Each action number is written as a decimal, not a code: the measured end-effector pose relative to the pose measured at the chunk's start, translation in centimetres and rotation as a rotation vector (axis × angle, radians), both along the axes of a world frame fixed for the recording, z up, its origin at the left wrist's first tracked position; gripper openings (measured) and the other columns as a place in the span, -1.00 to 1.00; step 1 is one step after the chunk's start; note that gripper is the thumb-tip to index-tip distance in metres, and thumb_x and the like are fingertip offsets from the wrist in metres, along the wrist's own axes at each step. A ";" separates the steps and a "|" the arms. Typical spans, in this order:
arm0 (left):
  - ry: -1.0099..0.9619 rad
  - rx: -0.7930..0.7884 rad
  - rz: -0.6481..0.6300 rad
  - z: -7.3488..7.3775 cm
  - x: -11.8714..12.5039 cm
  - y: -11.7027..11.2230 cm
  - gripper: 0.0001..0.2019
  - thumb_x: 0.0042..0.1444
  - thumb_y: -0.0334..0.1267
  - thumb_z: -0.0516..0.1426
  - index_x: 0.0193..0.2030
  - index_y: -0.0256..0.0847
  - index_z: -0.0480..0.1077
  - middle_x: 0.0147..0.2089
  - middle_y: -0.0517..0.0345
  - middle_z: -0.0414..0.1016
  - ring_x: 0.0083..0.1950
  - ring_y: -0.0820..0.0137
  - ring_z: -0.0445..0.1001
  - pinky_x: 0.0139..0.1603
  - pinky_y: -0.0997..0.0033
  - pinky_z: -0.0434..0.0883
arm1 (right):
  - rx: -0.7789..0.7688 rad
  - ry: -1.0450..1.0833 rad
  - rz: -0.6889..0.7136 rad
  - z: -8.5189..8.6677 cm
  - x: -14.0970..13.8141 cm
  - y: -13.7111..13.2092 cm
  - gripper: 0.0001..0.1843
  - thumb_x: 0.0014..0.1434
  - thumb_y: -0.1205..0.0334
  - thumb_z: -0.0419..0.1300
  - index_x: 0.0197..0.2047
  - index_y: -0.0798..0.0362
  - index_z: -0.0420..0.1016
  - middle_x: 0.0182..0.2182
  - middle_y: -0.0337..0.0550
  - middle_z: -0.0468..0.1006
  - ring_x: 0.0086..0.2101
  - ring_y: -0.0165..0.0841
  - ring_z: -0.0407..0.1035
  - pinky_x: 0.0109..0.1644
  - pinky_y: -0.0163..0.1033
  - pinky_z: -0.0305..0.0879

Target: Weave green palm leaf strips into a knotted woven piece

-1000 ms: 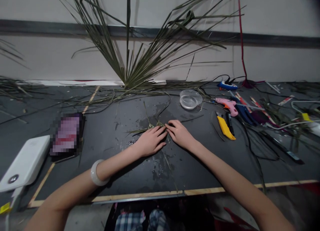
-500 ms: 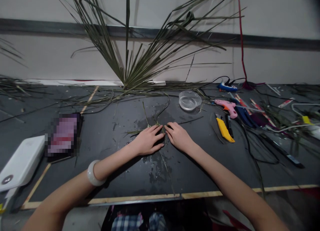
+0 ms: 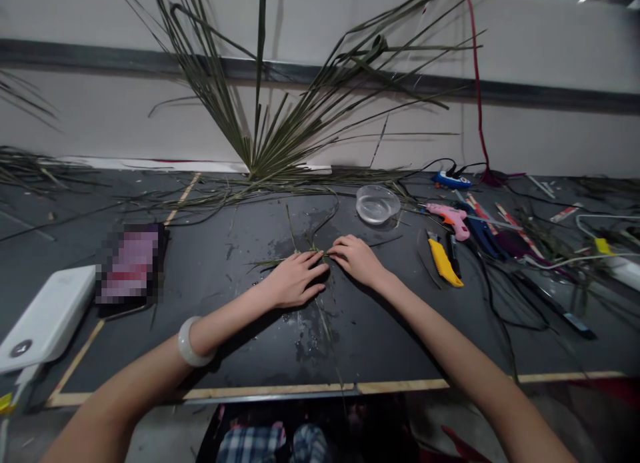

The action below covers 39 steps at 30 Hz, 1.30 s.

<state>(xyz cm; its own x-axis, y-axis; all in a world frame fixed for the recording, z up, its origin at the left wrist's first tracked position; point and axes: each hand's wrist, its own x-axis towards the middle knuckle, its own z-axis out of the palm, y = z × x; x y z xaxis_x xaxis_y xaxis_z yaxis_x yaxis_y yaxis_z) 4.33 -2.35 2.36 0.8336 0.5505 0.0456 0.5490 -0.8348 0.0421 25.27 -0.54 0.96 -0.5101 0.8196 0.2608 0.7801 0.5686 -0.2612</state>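
From the head view I observe the left hand (image 3: pixel 300 278) palm-down at the centre of the dark tabletop (image 3: pixel 210 263), fingers slightly spread, thumb apart; the right hand (image 3: pixel 357 259) faces it, fingers close together, tips near the left fingertips; whether either hand pinches a strip I cannot tell. The green leaf strips (image 3: pixel 313 247) lie at and beneath the fingertips, ends radiating outward; wet patches surround them. Behind, a palm frond (image 3: pixel 256 157) fans against the wall; a clear plastic bowl (image 3: pixel 376 216) sits beyond the right hand, left of a pink glue gun (image 3: pixel 453 217) and a yellow utility knife (image 3: pixel 445 263). At left, I register a white power bank (image 3: pixel 55 309), its round display (image 3: pixel 21 347) too small to read; the adjacent smartphone (image 3: pixel 131 263) screen is pixelated, its writing illegible.
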 end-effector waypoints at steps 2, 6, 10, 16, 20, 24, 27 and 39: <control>-0.008 0.003 0.011 0.1 0.1 0.1 -0.57 0.29 -0.07 -0.06 0.18 -0.27 0.19 0.29 -0.17 0.18 0.28 0.11 0.20 0.19 0.14 0.22 | -0.004 -0.012 0.027 0.2 0.0 0.1 -0.83 0.23 0.32 0.11 -0.21 0.08 0.55 -0.25 -0.07 0.52 -0.22 -0.30 0.31 -0.12 -0.20 0.27; -0.051 -0.060 0.057 0.6 0.6 1.1 -0.65 0.28 -0.19 -0.07 0.12 -0.32 0.25 0.07 -0.17 0.41 0.08 0.18 0.39 0.04 0.25 0.33 | 0.018 -0.052 0.024 0.2 -0.4 0.0 -0.83 0.24 0.36 0.08 -0.23 0.13 0.51 -0.25 -0.04 0.51 -0.21 -0.28 0.30 -0.11 -0.21 0.28; -0.115 -0.146 0.191 0.6 1.1 3.4 -0.76 0.23 -0.37 -0.03 -0.03 -0.26 0.38 -0.19 -0.03 0.49 -0.17 0.31 0.49 -0.18 0.42 0.38 | 0.072 -0.115 0.001 -0.2 -0.8 -0.1 -0.83 0.25 0.38 0.05 -0.23 0.15 0.47 -0.25 -0.01 0.50 -0.22 -0.24 0.29 -0.09 -0.17 0.27; -0.192 -0.310 0.133 1.2 1.8 7.0 -0.77 0.07 -0.38 0.17 -0.10 -0.32 0.46 -0.15 0.00 0.51 -0.16 0.37 0.48 -0.17 0.52 0.33 | 0.090 -0.133 -0.035 -0.5 -1.0 -0.2 -0.82 0.26 0.35 0.02 -0.23 0.15 0.45 -0.23 -0.01 0.50 -0.22 -0.23 0.29 -0.09 -0.19 0.26; -0.097 -0.383 0.115 2.1 2.6 8.5 -0.77 0.02 -0.33 0.22 -0.16 -0.33 0.49 -0.23 0.04 0.54 -0.25 0.41 0.48 -0.27 0.56 0.30 | 0.091 -0.201 -0.059 -0.2 -1.4 -0.6 -0.79 0.27 0.36 0.00 -0.23 0.16 0.46 -0.24 0.00 0.51 -0.22 -0.23 0.28 -0.11 -0.18 0.25; 0.007 -0.474 0.099 2.6 3.3 9.7 -0.79 -0.07 -0.32 0.27 -0.24 -0.31 0.52 -0.35 0.13 0.56 -0.34 0.45 0.47 -0.36 0.60 0.27 | 0.077 -0.221 -0.068 -0.2 -1.8 -0.8 -0.78 0.26 0.39 0.00 -0.26 0.16 0.48 -0.26 0.01 0.50 -0.22 -0.23 0.29 -0.15 -0.19 0.25; 0.085 -0.518 0.109 2.8 3.8 10.4 -0.78 -0.10 -0.33 0.27 -0.25 -0.30 0.54 -0.34 0.11 0.57 -0.35 0.44 0.47 -0.40 0.59 0.27 | 0.039 -0.077 -0.071 -0.6 -1.6 -0.6 -0.82 0.24 0.37 0.06 -0.28 0.15 0.49 -0.28 -0.02 0.51 -0.23 -0.27 0.31 -0.11 -0.20 0.26; 0.291 -0.534 0.101 3.2 5.6 11.2 -0.78 -0.16 -0.31 0.24 -0.30 -0.27 0.58 -0.44 0.13 0.54 -0.48 0.44 0.37 -0.46 0.52 0.23 | -0.037 0.186 -0.248 -1.3 -1.2 -0.1 -0.90 0.12 0.30 0.24 -0.43 0.09 0.50 -0.41 -0.12 0.51 -0.33 -0.31 0.37 -0.23 -0.26 0.24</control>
<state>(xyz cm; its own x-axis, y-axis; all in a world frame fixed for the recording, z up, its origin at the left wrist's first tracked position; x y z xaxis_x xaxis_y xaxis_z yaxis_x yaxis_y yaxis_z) 9.92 8.83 5.54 0.7128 0.5118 -0.4795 0.6762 -0.6829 0.2764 24.07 -0.68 -0.30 -0.2399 0.9237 0.2986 0.8305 0.3546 -0.4296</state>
